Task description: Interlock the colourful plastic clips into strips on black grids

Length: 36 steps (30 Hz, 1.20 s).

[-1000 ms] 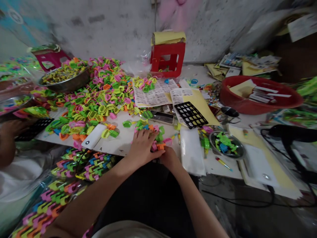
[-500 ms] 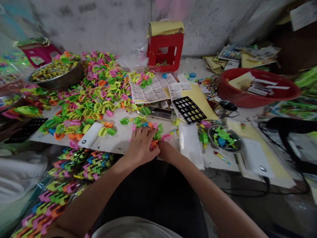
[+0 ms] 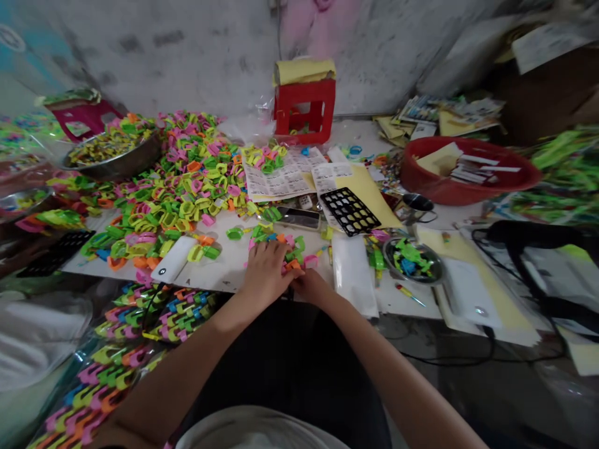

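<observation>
My left hand (image 3: 266,267) lies over a small cluster of coloured plastic pieces (image 3: 296,247) at the table's front edge, its fingers bent over them and its thumb toward my right hand. My right hand (image 3: 309,285) is closed beside it, its fingers mostly hidden. An orange plastic piece (image 3: 292,265) shows between the two hands, touching them. I cannot make out what my right fingers grip. Just beyond the hands lie a green piece (image 3: 234,233) and a pink piece (image 3: 311,261). A stack of clear plastic bags (image 3: 354,277) lies right of them.
A big heap of plastic pieces (image 3: 182,187) covers the table's left. Printed sheets (image 3: 276,178), a black grid tray (image 3: 350,211) and a phone (image 3: 299,217) lie ahead. To the right are a metal bowl (image 3: 437,274), a red basin (image 3: 468,190) and a white sealer-like device (image 3: 468,293).
The view has shifted slightly, so the table's things sit a little lower and further left. My hands stay together at the cluster, with the right one slightly closer to the orange piece.
</observation>
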{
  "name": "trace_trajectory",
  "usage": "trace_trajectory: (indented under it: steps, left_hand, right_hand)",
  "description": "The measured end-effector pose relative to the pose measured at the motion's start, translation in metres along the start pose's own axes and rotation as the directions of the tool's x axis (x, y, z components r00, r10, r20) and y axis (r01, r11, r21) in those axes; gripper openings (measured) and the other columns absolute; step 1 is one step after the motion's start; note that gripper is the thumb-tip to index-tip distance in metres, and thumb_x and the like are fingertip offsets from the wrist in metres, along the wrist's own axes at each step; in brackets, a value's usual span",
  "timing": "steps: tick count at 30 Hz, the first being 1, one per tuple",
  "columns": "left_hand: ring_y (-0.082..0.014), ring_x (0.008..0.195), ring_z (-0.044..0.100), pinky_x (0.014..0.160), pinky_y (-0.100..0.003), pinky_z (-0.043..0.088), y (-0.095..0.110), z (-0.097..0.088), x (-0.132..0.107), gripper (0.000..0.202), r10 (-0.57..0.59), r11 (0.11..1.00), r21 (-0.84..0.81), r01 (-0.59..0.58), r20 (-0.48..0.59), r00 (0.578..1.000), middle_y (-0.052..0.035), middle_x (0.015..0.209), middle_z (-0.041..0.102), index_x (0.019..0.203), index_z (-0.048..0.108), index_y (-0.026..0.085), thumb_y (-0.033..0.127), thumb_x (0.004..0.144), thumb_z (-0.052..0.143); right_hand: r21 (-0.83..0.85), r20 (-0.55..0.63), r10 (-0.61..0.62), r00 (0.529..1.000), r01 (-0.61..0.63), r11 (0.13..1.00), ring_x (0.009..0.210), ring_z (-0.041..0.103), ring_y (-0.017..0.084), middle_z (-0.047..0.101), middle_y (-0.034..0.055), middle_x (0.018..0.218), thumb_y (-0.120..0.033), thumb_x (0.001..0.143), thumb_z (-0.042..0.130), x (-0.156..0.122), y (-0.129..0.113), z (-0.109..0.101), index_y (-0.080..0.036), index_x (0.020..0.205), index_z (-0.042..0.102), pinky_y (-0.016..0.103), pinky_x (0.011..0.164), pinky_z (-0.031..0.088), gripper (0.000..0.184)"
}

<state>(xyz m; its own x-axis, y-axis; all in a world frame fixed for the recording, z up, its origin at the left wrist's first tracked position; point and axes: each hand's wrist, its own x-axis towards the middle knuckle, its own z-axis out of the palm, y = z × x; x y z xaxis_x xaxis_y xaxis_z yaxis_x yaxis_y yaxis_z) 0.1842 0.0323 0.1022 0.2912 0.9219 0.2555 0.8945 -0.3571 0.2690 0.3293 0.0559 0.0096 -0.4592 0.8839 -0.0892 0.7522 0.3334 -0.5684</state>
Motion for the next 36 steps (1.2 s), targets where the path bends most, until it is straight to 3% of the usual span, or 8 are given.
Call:
trace_trajectory:
  steps: [5,10,15,19,24,26,29,36]
  left_hand:
    - [-0.0285,0.126,0.043,0.110,-0.053,0.021,-0.027,-0.012,-0.014,0.057,0.099,0.991,-0.092,-0.100,-0.008,0.995,-0.0097,0.135,0.049,0.131,0.046,0.027,0.047,0.081,0.064]
    - [-0.0288,0.142,0.020,0.112,-0.048,0.025,-0.080,-0.006,-0.039,0.084,-0.018,0.936,-0.351,0.027,0.029,0.999,-0.0135,0.154,0.021,0.147,0.020,0.026,0.033,0.078,0.067]
    - [-0.0203,0.102,0.062,0.092,-0.039,0.048,-0.083,0.032,-0.055,0.078,-0.273,0.698,-0.643,0.315,0.168,0.947,-0.0133,0.125,0.057,0.147,0.019,0.018,0.027,0.081,0.060]
    - [-0.0165,0.083,0.063,0.082,-0.033,0.051,-0.069,0.054,-0.056,0.054,-0.367,0.568,-0.743,0.353,0.155,0.917,-0.0069,0.099,0.067,0.133,0.043,0.015,0.030,0.083,0.057]
    - [-0.0143,0.077,0.061,0.074,-0.027,0.049,-0.091,0.047,-0.057,0.033,-0.358,0.704,-0.611,0.361,0.134,0.924,-0.0055,0.099,0.067,0.115,0.058,0.017,0.028,0.084,0.054]
    - [-0.0139,0.078,0.059,0.074,-0.026,0.047,-0.108,0.041,-0.056,0.026,-0.434,0.763,-0.500,0.409,0.072,0.898,-0.0069,0.103,0.065,0.107,0.059,0.016,0.028,0.086,0.048]
    - [-0.0151,0.074,0.059,0.070,-0.026,0.045,-0.125,0.042,-0.049,0.023,-0.483,0.780,-0.418,0.466,0.073,0.873,-0.0063,0.092,0.065,0.099,0.060,0.016,0.031,0.087,0.048]
    - [-0.0186,0.071,0.060,0.062,-0.026,0.038,-0.124,0.065,-0.023,0.022,-0.510,0.801,-0.293,0.523,0.125,0.851,-0.0052,0.079,0.066,0.084,0.061,0.017,0.039,0.080,0.060]
  right_hand:
    - [-0.057,-0.028,-0.036,0.999,0.034,0.998,0.076,0.065,0.016,0.072,0.0053,0.086,-0.021,0.085,0.056,-0.016,-0.002,-0.036,-0.019,0.091,0.070,0.023,0.065,0.045,0.015]
    - [-0.250,-0.172,0.065,0.983,-0.107,0.962,0.092,0.062,0.020,0.068,0.0108,0.104,-0.014,0.088,0.045,-0.006,0.027,-0.074,-0.017,0.107,0.066,0.028,0.075,0.044,0.028]
    - [-0.436,-0.149,0.025,0.989,-0.089,0.895,0.098,0.058,0.025,0.065,0.0163,0.101,0.000,0.078,0.047,0.012,0.035,-0.071,-0.015,0.098,0.069,0.033,0.077,0.038,0.033]
    - [-0.466,-0.075,-0.113,0.991,0.066,0.883,0.095,0.058,0.024,0.065,0.0134,0.095,-0.007,0.082,0.049,-0.003,0.037,-0.076,-0.016,0.096,0.069,0.035,0.080,0.036,0.026]
    - [-0.174,-0.372,-0.198,0.907,0.142,0.975,0.095,0.059,0.024,0.065,0.0133,0.101,-0.013,0.079,0.047,-0.046,0.061,-0.076,-0.015,0.103,0.062,0.036,0.083,0.042,0.029]
    - [0.039,-0.517,-0.086,0.851,0.124,0.991,0.090,0.062,0.022,0.066,0.0103,0.098,-0.025,0.081,0.051,-0.065,0.063,-0.064,-0.017,0.099,0.060,0.034,0.079,0.048,0.022]
    - [0.265,-0.500,0.101,0.860,0.041,0.963,0.079,0.065,0.019,0.068,0.0062,0.093,-0.039,0.084,0.055,-0.089,0.052,-0.036,-0.021,0.093,0.061,0.027,0.070,0.052,0.022]
    - [-0.010,-0.413,-0.109,0.904,0.115,0.993,0.094,0.066,0.022,0.069,0.0089,0.105,-0.029,0.084,0.050,-0.087,0.044,-0.012,-0.021,0.108,0.063,0.034,0.080,0.051,0.028]
